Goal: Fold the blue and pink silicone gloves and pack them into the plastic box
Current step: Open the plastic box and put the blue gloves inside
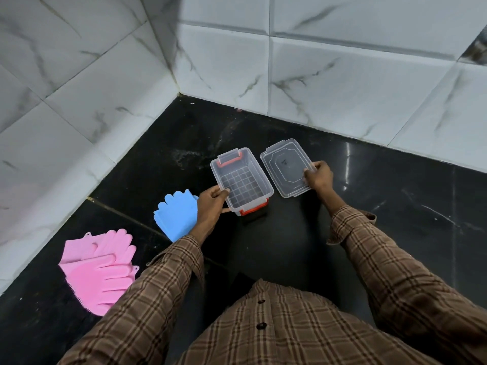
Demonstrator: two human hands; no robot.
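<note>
Head view: one clear plastic box with red latches sat open and empty on the black floor, near centre frame. One clear lid lay just beside it at 3 o'clock, flat on the floor. Two pink gloves lay overlapped at 8 o'clock of the box, well apart from it, near the tiled wall. Blue gloves lay at 9 o'clock of the box, partly under the left wrist; looked stacked, count unclear. Left hand gripped the box's near-left rim, thumb over the edge, fingers curled on the outer wall. Right hand pinched the lid's right edge, fingers closed on it. Both arms wore brown plaid sleeves. All gloves lay unfolded outside the box.
</note>
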